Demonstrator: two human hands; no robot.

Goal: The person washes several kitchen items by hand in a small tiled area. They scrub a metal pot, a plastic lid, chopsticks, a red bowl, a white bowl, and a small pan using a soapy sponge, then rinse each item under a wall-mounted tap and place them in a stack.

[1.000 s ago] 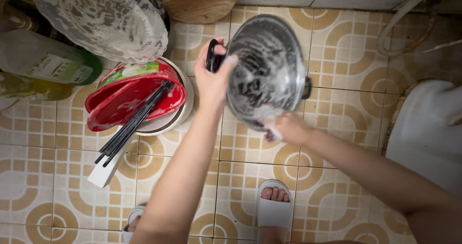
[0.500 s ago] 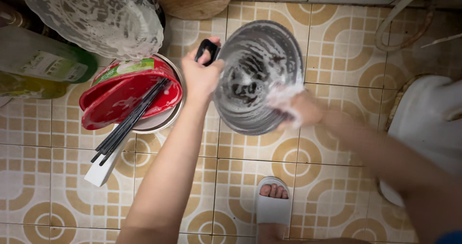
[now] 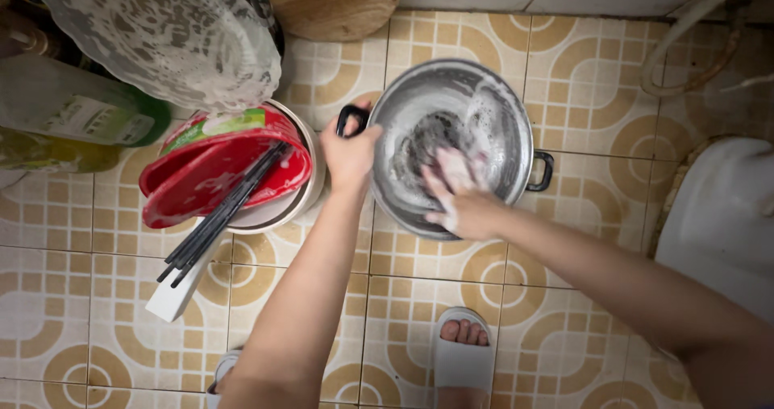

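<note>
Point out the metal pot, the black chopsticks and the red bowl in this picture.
metal pot [image 3: 500,114]: head view, on the soapy inner wall at the right.
black chopsticks [image 3: 222,215]: head view, on the middle of the bundle.
red bowl [image 3: 193,179]: head view, on its soapy inner surface.

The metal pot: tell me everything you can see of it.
The metal pot is round, silvery and shiny, with two black loop handles on opposite sides. Its inside faces the camera, smeared with white suds over a darker patch in the middle. It is held above the patterned floor tiles, right of a red bowl. The left hand grips the near-left handle; the right hand, soapy, reaches inside with its fingers against the bottom. The other handle is free.
</note>
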